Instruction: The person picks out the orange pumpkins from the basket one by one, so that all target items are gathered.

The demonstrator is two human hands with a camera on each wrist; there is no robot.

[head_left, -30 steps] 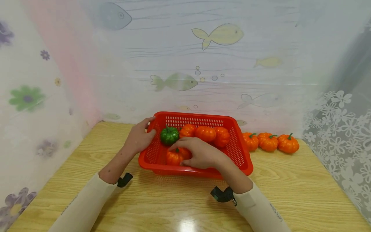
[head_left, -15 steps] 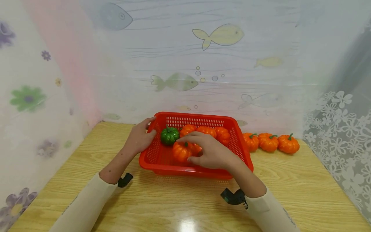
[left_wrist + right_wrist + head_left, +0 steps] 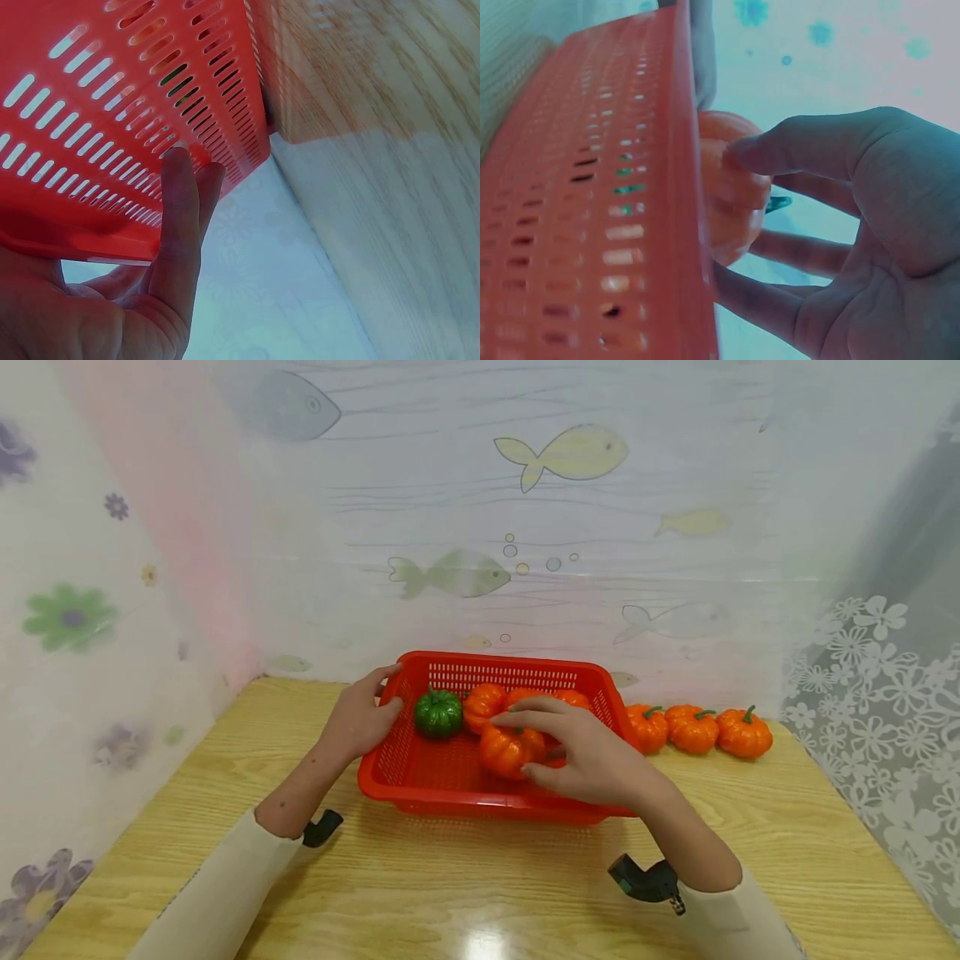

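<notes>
My left hand (image 3: 362, 717) grips the left rim of a red slotted plastic basket (image 3: 450, 799). In the left wrist view its fingers (image 3: 180, 202) lie along the basket's outer wall. Thumb and fingers of my right hand (image 3: 592, 753) hold an orange toy pumpkin (image 3: 510, 752) with a green stem, over the basket's middle. The right wrist view has this pumpkin (image 3: 731, 191) partly above the rim. Behind it in the basket, a green pumpkin (image 3: 438, 713) sits at the left, beside an orange pumpkin (image 3: 484, 707). More orange ones are partly hidden by my right hand.
Three orange pumpkins stand in a row on the wooden table (image 3: 480, 877), just right of the basket; the nearest is this pumpkin (image 3: 648, 728). A wall covering (image 3: 570, 610) printed with fish rises close behind the basket. Dark devices are strapped at both wrists.
My right hand has moved right and carried the orange pumpkin from the basket's front left to its middle. The left hand and the basket have stayed in place.
</notes>
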